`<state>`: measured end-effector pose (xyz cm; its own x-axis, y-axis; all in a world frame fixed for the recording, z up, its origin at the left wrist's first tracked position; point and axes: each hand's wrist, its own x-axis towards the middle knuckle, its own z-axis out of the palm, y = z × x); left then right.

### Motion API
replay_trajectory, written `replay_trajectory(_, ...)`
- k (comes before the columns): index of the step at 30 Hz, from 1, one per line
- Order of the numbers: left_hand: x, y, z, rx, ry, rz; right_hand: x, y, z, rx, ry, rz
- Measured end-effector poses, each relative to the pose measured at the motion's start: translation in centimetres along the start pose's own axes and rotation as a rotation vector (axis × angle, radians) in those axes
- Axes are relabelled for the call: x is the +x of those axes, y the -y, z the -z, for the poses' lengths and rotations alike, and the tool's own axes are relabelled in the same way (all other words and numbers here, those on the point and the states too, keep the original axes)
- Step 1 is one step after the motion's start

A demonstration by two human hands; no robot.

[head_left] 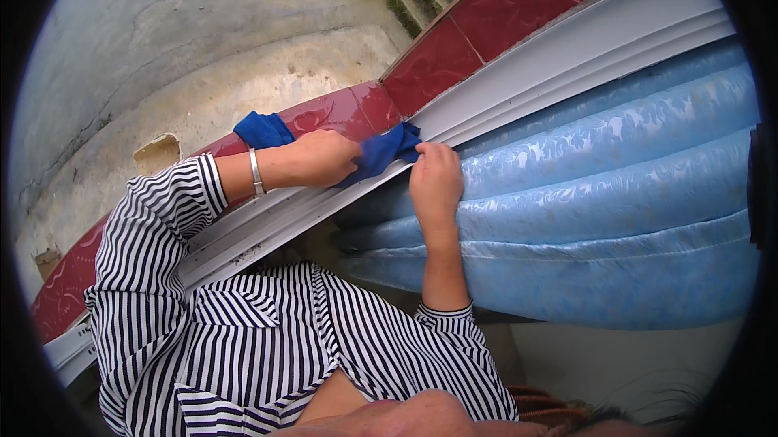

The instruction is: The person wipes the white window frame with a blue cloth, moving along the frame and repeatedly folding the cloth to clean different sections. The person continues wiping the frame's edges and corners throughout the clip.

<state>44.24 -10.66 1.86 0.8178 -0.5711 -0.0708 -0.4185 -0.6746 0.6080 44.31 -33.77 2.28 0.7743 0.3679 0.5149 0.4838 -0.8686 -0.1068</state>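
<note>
1. Cloth (387, 149), blue and bunched, lies across the white sill (559, 60), up against the red tiles (328, 110).
2. Left arm (150, 251) bends sharply and crosses over to it; right arm (444, 275) comes up almost straight.
3. Left hand (324, 157), knuckles up, is curled closed around its left part.
4. Right hand (438, 182) has its fingertips (423, 148) bent at its right edge; whether they pinch it, I can't tell.

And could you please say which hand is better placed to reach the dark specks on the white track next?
Probably the left hand: it seems nearer the dark specks and holds the blue cloth; the right hand is farther along the white track.
</note>
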Motion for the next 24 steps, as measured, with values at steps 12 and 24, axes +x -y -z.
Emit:
replay_trajectory(12, -0.7, 1.8, -0.2, -0.067, -0.076, -0.038, 5.0, 0.3, -1.4, -0.335, 0.767, -0.139)
replay_trajectory(24, -5.0, 6.4, 0.7, 0.101, -0.018, -0.063, 4.6, -0.9, -1.3, 0.292, 1.125, -0.256)
